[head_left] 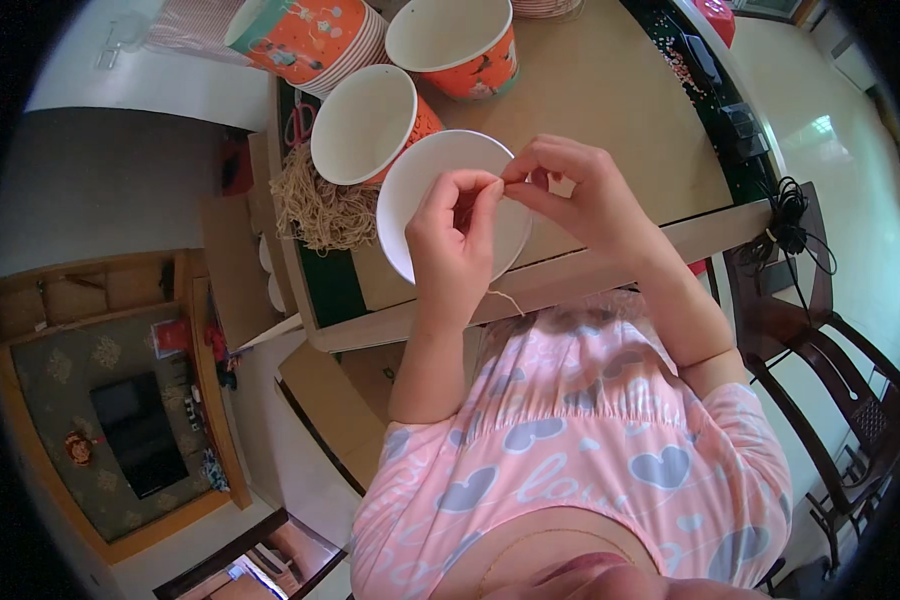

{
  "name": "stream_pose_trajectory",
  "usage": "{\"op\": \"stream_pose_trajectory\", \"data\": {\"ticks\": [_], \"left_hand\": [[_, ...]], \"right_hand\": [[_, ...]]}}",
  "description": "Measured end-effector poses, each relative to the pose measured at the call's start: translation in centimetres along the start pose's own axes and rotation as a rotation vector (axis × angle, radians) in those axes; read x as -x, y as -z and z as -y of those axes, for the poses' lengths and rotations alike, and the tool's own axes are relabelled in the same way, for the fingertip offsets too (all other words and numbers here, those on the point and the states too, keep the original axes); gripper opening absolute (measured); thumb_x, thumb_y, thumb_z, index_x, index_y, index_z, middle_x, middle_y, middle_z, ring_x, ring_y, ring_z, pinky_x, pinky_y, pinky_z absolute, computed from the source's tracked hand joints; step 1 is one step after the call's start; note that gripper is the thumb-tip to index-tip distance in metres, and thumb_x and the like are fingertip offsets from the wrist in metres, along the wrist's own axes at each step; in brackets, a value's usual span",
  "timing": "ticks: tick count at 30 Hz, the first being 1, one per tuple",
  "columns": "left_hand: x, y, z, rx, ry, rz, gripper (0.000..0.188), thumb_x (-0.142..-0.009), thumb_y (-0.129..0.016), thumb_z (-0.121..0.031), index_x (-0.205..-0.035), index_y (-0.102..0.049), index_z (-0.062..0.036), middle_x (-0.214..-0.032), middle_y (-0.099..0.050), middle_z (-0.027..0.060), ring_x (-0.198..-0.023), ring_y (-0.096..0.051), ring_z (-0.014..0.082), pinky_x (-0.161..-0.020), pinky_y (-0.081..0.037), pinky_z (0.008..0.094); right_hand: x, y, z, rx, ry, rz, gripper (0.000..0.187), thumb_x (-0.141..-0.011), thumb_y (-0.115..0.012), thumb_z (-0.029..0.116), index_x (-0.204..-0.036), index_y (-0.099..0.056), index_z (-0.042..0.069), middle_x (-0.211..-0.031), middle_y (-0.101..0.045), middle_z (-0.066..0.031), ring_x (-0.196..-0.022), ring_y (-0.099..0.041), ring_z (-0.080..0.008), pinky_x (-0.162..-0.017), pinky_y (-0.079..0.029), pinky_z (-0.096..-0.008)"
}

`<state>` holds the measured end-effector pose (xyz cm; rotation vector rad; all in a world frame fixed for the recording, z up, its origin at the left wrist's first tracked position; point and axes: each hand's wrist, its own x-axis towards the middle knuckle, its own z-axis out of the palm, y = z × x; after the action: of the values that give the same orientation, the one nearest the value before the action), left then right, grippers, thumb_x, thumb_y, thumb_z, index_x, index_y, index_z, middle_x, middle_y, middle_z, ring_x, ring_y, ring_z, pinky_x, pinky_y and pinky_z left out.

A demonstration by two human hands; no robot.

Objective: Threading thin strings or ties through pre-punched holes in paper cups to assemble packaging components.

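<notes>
My left hand [451, 235] and my right hand [578, 190] meet over a white round tub [419, 193], both with thumb and forefinger pinched together. Their fingertips almost touch near the tub's right rim. What they pinch is too small to make out. A thin piece of beige string [507, 298] shows beside my left wrist, at the table's near edge; its other end is hidden. Left of the tub lies a loose heap of beige string [320, 207]. An orange patterned paper bucket [363, 125] leans on its side just behind the white tub.
Another orange bucket [452, 45] and a nested stack of buckets [310, 40] stand farther back. Red-handled scissors [298, 126] lie by the string heap. The brown tabletop [610, 90] reaches right, toward small scattered pieces [678, 65]. A dark wooden chair [840, 390] with coiled black cable [787, 222] stands right.
</notes>
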<state>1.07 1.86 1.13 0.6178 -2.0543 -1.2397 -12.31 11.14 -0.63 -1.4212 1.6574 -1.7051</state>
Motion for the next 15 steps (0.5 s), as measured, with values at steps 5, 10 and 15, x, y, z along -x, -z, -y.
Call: {"op": "stream_pose_trajectory", "data": {"ticks": [5, 10, 15], "left_hand": [[-0.9, 0.6, -0.9, 0.010, 0.083, 0.053, 0.009, -0.089, -0.063, -0.007, -0.090, -0.061, 0.0011, -0.076, -0.062, 0.0024, -0.067, -0.057, 0.0067, -0.061, -0.045, 0.0213], [-1.0, 1.3, -0.9, -0.048, 0.235, 0.234, 0.013, -0.091, -0.061, -0.012, -0.092, -0.061, 0.0010, -0.076, -0.064, 0.0029, -0.068, -0.057, 0.0058, -0.061, -0.045, 0.0214], [-1.4, 0.7, -0.4, 0.174, 0.241, 0.225, 0.012, -0.092, -0.060, -0.011, -0.091, -0.061, 0.0010, -0.078, -0.063, 0.0020, -0.071, -0.057, 0.0054, -0.065, -0.045, 0.0205]], "right_hand": [[-0.4, 0.8, -0.9, -0.023, -0.002, -0.018, 0.008, -0.082, -0.066, 0.005, -0.089, -0.063, 0.002, -0.077, -0.060, -0.0025, -0.068, -0.054, -0.0105, -0.059, -0.042, -0.0248], [0.2, 1.0, -1.0, -0.085, -0.111, 0.035, 0.007, -0.081, -0.066, 0.001, -0.088, -0.063, 0.001, -0.078, -0.057, 0.0006, -0.071, -0.047, -0.0085, -0.067, -0.040, -0.0229], [0.4, 1.2, -0.9, -0.116, -0.131, 0.067, 0.008, -0.081, -0.066, 0.001, -0.087, -0.063, 0.001, -0.077, -0.056, 0.0014, -0.071, -0.047, -0.0076, -0.068, -0.040, -0.0219]]}}
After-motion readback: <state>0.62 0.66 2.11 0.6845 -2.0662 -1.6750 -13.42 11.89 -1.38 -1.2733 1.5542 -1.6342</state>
